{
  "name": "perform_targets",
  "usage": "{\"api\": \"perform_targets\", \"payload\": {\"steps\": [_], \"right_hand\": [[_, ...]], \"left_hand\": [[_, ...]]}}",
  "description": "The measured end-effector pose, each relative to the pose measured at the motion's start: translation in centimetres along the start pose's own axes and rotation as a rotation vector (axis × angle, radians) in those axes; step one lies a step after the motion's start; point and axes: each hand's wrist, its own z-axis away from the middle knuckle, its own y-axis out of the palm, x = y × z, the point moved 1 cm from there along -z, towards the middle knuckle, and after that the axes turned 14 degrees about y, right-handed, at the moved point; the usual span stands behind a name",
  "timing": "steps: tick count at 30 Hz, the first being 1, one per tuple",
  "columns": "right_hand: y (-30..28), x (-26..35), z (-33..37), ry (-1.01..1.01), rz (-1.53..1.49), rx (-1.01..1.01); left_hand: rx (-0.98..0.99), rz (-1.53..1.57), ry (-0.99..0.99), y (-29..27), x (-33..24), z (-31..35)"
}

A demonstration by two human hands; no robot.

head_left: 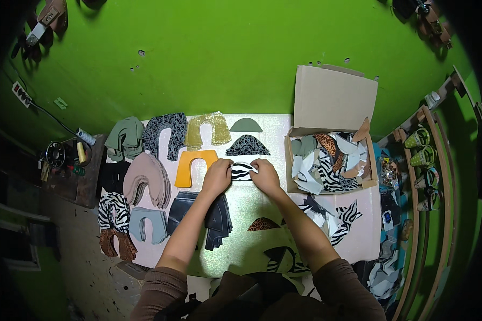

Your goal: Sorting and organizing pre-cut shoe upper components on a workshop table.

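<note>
A small zebra-print piece of material [242, 171] lies between my two hands over the middle of the table. My left hand [217, 175] pinches its left end, and my right hand [265, 174] grips the right end; both are closed. Just beyond it is a dark patterned half-round piece [247, 145], with a green half-round piece [246, 125] farther back. An orange arch-shaped piece [190, 167] is beside my left hand. Nearer to me, a leopard-print half-round piece [263, 224] lies by my right forearm. Dark arch-shaped pieces [218, 219] are partly covered by my left forearm.
Stacks of arch-shaped pieces, including a pinkish stack [147, 179], fill the table's left side. An open cardboard box [333, 188] of scraps stands at right, with loose scraps in front. A shoe rack [424, 155] is far right; a small dark table [75, 179] stands left.
</note>
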Motion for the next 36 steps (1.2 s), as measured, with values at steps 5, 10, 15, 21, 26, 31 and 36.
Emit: {"api": "perform_targets", "payload": {"steps": [5, 10, 15, 21, 26, 31, 36], "right_hand": [[-0.7, -0.1, -0.2, -0.124, -0.046, -0.036], [-1.2, 0.7, 0.9, -0.419, 0.289, 0.119], [-0.2, 0.8, -0.3, -0.401, 0.389, 0.160], [0.0, 0.5, -1.5, -0.446, 0.365, 0.147], [-0.1, 1.1, -0.8, -0.464, 0.355, 0.091], [0.3, 0.7, -1.6, -0.402, 0.356, 0.176], [0.1, 0.6, -1.5, -0.395, 0.332, 0.223]], "left_hand": [[0.082, 0.039, 0.107, -0.2, 0.1, 0.0], [0.274, -0.121, 0.277, -1.0, 0.0, 0.1], [0.374, -0.102, 0.215, -0.1, 1.5, -0.8], [0.388, -0.096, 0.201, -0.1, 1.8, -1.4], [0.329, -0.074, 0.282, -0.1, 1.8, -1.1], [0.416, -0.108, 0.194, 0.8, 2.1, -1.4], [0.423, -0.093, 0.177, 0.9, 1.9, -1.4]]}}
